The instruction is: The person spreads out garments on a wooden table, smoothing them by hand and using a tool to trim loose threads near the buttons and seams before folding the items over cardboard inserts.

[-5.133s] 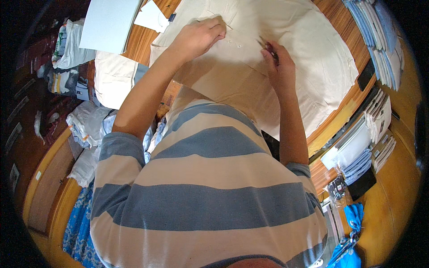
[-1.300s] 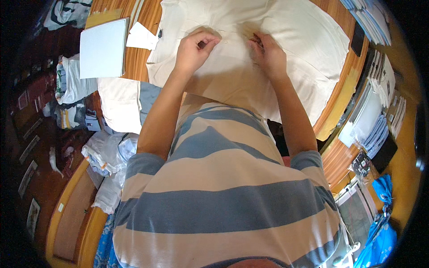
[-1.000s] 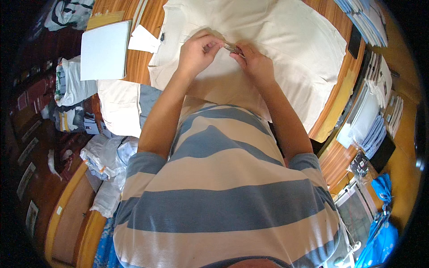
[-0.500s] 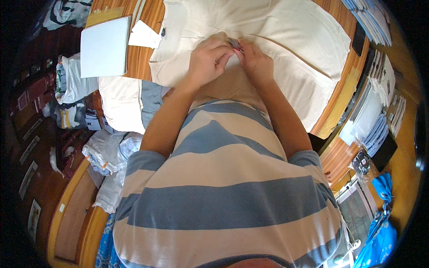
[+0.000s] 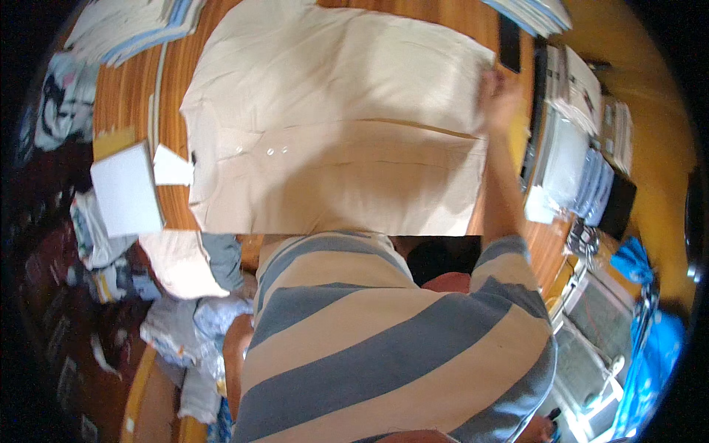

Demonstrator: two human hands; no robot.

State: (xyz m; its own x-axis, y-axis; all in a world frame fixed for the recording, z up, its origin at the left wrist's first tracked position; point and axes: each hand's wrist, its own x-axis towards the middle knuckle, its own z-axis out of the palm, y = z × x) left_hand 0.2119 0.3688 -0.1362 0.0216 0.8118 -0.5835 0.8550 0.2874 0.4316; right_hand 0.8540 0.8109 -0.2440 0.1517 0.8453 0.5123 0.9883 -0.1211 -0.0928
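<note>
A cream buttoned garment (image 5: 332, 177), which looks like a shirt, is spread over the wooden table. Small pale buttons show toward its left end, and a long fold or open edge runs to its right side. At that right edge is my right hand (image 5: 501, 100), its fingers touching or just beside the cloth. Motion smears these fingers, so their grip is unclear. On my left side only part of the left arm (image 5: 236, 343) shows, hanging low beside the striped shirt. The left hand itself is out of sight.
A white flat box or pad (image 5: 125, 188) and white card pieces (image 5: 172, 165) lie left of the garment. Folded clothes (image 5: 148, 26) are stacked at the far left. A dark phone-like slab (image 5: 509, 43) is at the far right, with packaged garments (image 5: 572, 173) beyond the table edge.
Both hands have left the middle of the garment. My right hand moved to its right edge, and my left dropped out of view. The garment lies flatter, and the view has shifted.
</note>
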